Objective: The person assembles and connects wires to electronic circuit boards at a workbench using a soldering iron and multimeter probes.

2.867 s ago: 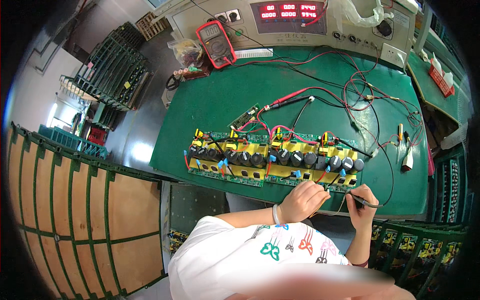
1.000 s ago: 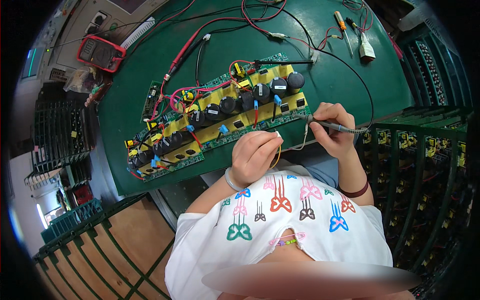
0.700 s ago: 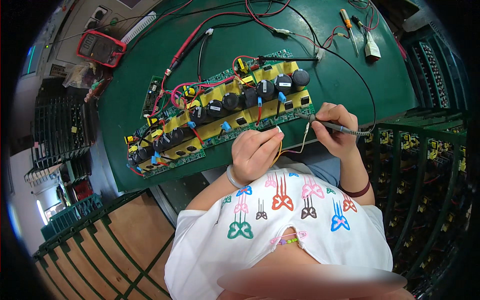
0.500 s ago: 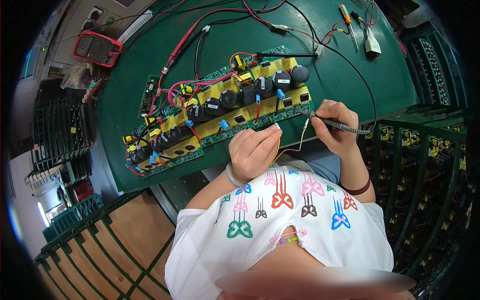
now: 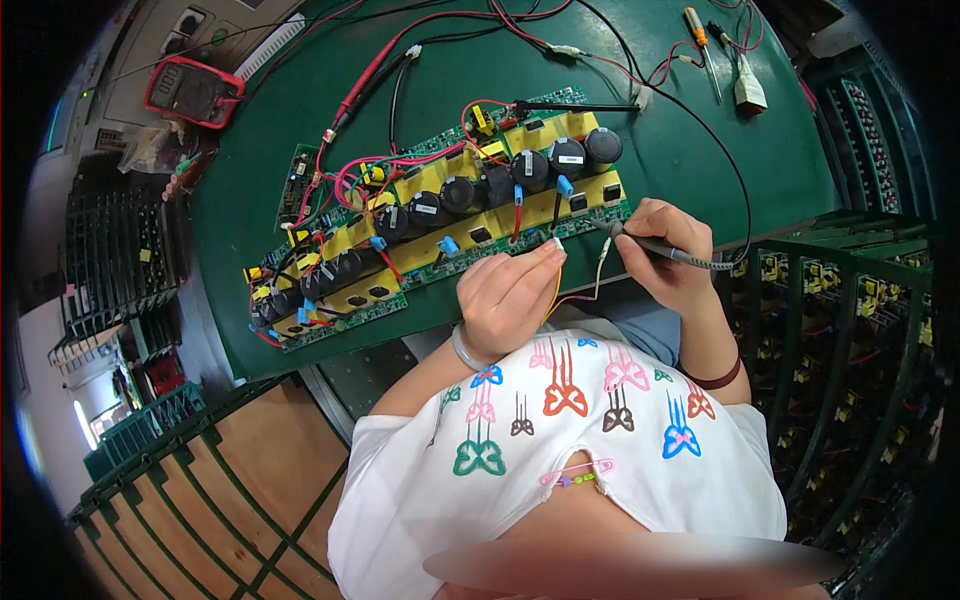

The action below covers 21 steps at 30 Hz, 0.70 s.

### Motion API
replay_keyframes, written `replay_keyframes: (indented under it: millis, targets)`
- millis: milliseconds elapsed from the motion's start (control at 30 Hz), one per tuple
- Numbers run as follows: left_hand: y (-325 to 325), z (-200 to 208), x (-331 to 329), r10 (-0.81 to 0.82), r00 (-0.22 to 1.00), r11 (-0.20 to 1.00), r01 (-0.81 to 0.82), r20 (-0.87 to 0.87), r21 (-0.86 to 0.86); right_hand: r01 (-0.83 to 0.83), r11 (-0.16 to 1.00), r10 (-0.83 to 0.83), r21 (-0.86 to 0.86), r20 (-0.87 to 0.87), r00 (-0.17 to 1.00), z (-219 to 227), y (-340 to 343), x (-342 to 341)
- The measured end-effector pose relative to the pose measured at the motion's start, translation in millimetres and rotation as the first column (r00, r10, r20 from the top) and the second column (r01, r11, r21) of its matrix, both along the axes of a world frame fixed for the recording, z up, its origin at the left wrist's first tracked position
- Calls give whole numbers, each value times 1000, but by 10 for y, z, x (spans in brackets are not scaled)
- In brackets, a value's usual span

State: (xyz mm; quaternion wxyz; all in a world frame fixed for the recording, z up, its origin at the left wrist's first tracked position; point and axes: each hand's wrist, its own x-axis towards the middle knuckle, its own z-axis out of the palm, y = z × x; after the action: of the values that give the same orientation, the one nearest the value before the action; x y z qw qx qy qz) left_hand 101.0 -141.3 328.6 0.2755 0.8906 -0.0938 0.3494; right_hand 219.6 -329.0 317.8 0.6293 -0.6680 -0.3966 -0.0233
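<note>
At the near edge of the green bench mat [image 5: 780, 185], a long circuit-board assembly [image 5: 425, 254] lies at a slant, its right end just beyond both hands. The left hand [image 5: 507, 298] pinches a small white connector [image 5: 557, 244] between thumb and fingertips, right at the board's near edge; whether connector and board touch, I cannot tell. An orange-yellow wire [image 5: 556, 284] hangs from that pinch. The right hand [image 5: 668, 250] grasps a grey test probe [image 5: 690, 260] like a pen, its tip pointing left at the board's near right corner, contact too small to judge. Below the probe tip runs a pale thin wire [image 5: 600, 272]. Black cylindrical capacitors [image 5: 604, 146] stand on the board, beyond the fingers, clear of either grip
</note>
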Motion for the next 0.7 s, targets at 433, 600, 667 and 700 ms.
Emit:
replay_keyframes:
  millis: [433,600,667,700]
  targets:
    - [71,-4,50,8,1000,1000,-7,25,-27,3,998,3,-65,99,995,55,135,48]
    - [34,-92,-62,-51,998,999,50,32,4,90,980,-63,-176,149,987,136,77,-44]
    - [15,-100,-14,-44,999,998,45,26,-47,102,984,-83,-148,130,988,0,28,-52]
    - [-27,-75,-7,-40,999,995,41,7,-95,104,988,-88,-118,133,987,-21,-2,-62]
